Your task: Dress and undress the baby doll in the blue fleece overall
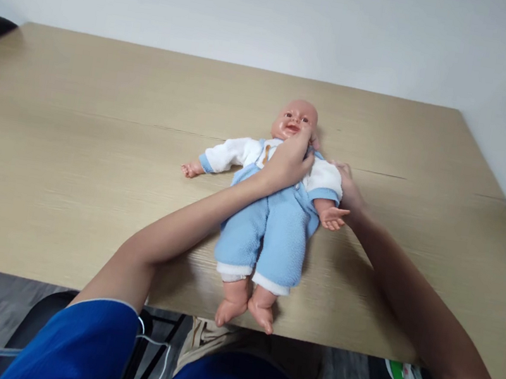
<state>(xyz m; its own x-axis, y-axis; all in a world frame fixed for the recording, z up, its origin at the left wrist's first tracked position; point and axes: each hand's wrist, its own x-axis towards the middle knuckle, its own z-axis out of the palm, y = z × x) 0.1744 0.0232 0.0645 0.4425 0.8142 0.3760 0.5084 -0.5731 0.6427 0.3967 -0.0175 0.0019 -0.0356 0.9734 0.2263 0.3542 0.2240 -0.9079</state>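
A baby doll (283, 239) lies on its back on the wooden table, head away from me and bare feet at the near edge. Its outfit is a white long-sleeved top under light blue fleece overalls. Reaching across its chest, my left hand (289, 160) is closed at the collar, just under the chin, with some fingers hidden. At the doll's sleeve on the right side, my right hand (350, 189) grips from the outer side; most of its fingers are hidden behind the sleeve. Both doll arms are spread outward.
The wooden table (66, 185) has a thin seam across it and meets a pale wall (262, 11) at the back. A dark chair (39, 328) and a white cable (165, 361) are below the near edge. Dark objects stand at the right.
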